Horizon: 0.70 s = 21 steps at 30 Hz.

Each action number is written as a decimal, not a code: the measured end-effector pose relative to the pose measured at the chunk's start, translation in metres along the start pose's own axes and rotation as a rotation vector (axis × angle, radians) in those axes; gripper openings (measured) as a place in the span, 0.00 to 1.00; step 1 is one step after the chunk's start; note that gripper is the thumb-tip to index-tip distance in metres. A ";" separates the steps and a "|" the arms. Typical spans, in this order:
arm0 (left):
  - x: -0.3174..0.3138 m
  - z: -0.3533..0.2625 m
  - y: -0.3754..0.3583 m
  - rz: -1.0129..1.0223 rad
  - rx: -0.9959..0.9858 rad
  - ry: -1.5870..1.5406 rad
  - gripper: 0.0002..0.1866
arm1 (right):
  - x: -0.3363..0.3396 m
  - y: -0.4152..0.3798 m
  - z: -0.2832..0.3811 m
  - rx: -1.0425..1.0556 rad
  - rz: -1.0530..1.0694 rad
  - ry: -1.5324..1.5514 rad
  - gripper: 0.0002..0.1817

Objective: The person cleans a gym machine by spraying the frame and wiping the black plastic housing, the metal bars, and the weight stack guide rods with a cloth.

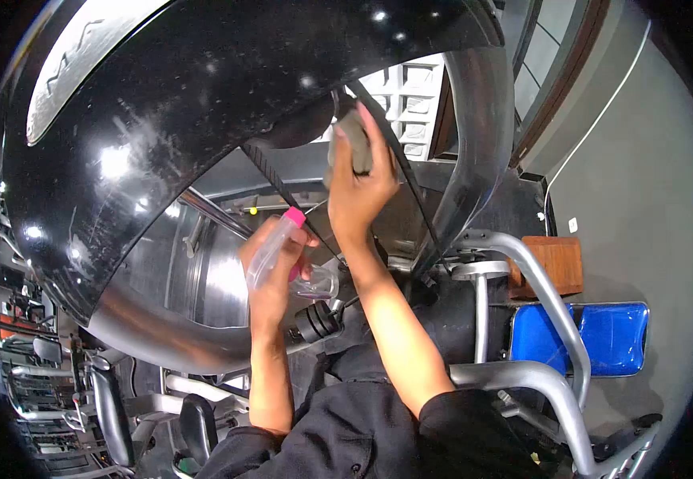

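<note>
My left hand (271, 251) is closed round a clear spray bottle (321, 283) with a pink nozzle tip, held low in front of my body. Higher up, my right hand (365, 180) grips a grey-green cloth (352, 144), its fingers bent over it. That cloth is at a black belt (385, 128) of the gym machine, just under the lower edge of its glossy black cover (203, 88). Another dark ribbed belt (271, 174) runs down to the left of the cloth. Part of the bottle is hidden behind my left fingers.
Curved grey frame tubes (550, 295) stand to my right. Beyond them are a blue seat (614, 339) and a brown wooden box (552, 267) on the floor. Black pads (111, 411) and other gym equipment fill the lower left. A white cable (602, 116) runs along the right wall.
</note>
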State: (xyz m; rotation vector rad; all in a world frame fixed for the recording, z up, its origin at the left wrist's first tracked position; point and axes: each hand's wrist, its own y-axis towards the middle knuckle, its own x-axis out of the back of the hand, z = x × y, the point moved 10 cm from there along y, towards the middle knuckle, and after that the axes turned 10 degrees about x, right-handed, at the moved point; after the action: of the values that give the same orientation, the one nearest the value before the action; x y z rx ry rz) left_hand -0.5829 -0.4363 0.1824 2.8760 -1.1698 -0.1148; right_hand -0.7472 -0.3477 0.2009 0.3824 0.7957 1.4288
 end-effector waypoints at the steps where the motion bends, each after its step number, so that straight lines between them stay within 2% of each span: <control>1: 0.000 0.001 -0.001 0.002 0.002 0.007 0.13 | -0.002 0.002 -0.004 -0.006 -0.005 0.001 0.19; 4: 0.000 0.006 0.001 -0.006 0.042 0.067 0.13 | -0.006 0.004 -0.002 0.161 0.040 0.035 0.22; 7: 0.000 0.006 0.005 0.012 0.042 0.088 0.13 | 0.006 -0.016 -0.019 0.172 0.101 -0.017 0.23; 9: -0.001 0.007 0.007 0.025 0.022 0.109 0.14 | 0.021 -0.047 -0.058 0.042 0.048 -0.034 0.21; 11: -0.003 0.009 0.008 0.039 0.026 0.123 0.15 | 0.031 -0.080 -0.105 -0.202 0.003 0.051 0.18; 12: -0.004 0.010 0.010 0.049 0.028 0.131 0.15 | 0.031 -0.088 -0.121 -0.249 0.031 0.113 0.16; 15: -0.004 0.021 0.013 0.074 0.049 0.092 0.16 | 0.022 -0.060 -0.117 -0.298 0.115 0.245 0.15; 16: -0.005 0.025 0.014 0.083 0.055 0.100 0.16 | 0.017 -0.040 -0.103 -0.186 0.090 0.188 0.15; 20: -0.008 0.033 0.019 0.100 0.096 0.158 0.18 | -0.004 0.024 -0.065 -0.130 0.073 0.338 0.11; 21: -0.008 0.034 0.020 0.092 0.098 0.202 0.20 | -0.008 0.039 -0.053 -0.060 0.139 0.328 0.10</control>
State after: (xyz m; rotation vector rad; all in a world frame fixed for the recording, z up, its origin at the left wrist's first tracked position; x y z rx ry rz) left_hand -0.6056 -0.4451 0.1504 2.8256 -1.2977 0.2366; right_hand -0.8115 -0.3613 0.1919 0.1599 1.0023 1.6673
